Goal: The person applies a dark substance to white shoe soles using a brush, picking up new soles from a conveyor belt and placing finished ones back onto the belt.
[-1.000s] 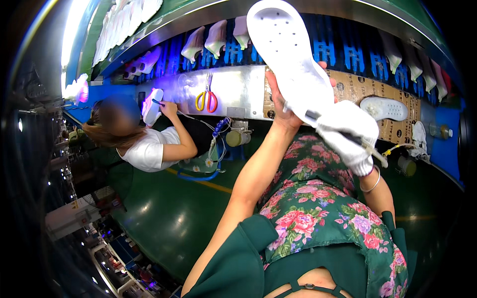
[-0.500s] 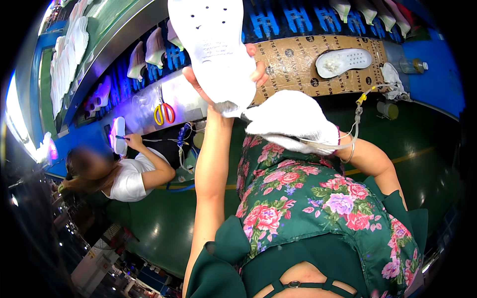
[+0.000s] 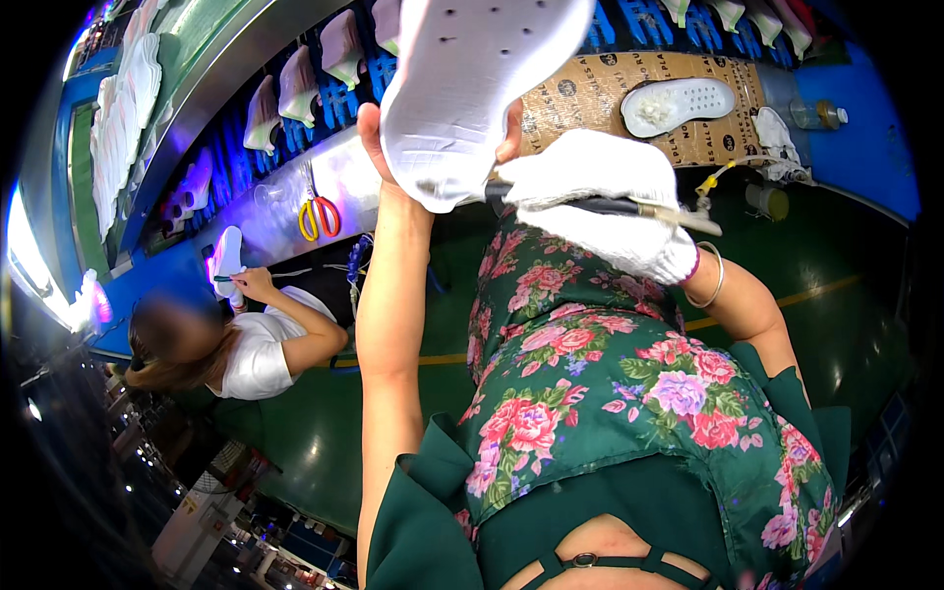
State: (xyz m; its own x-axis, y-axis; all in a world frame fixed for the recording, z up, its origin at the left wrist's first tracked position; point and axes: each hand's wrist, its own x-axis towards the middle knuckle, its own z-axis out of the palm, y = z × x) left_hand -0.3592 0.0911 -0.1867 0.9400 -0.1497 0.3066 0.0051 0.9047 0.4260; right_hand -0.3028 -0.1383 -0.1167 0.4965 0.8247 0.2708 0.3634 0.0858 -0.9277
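Note:
A large white shoe sole (image 3: 462, 108) with small holes stands tilted at the top middle. My left hand (image 3: 377, 147) grips it from behind, thumb on one edge and fingertips on the other. My right hand (image 3: 595, 167), in a white knitted glove, is closed around a brush (image 3: 619, 206) with a dark handle; a pale tube end sticks out behind the glove. The brush's front end meets the sole's lower end, where a greyish patch shows. Whether the bristles press on the surface is hard to make out.
Patterned brown cardboard (image 3: 580, 108) covers the bench, bearing a second sole (image 3: 678, 106) with whitish bits. Scissors (image 3: 320, 216), a bottle (image 3: 821, 115) and a white cloth (image 3: 777, 133) lie nearby. Blue racks (image 3: 644, 25) hold shoe parts. A co-worker (image 3: 270, 344) brushes another sole at left.
The sole has tilted and shifted slightly right. My right glove has turned and risen, showing the brush handle. The co-worker's sole has moved a little.

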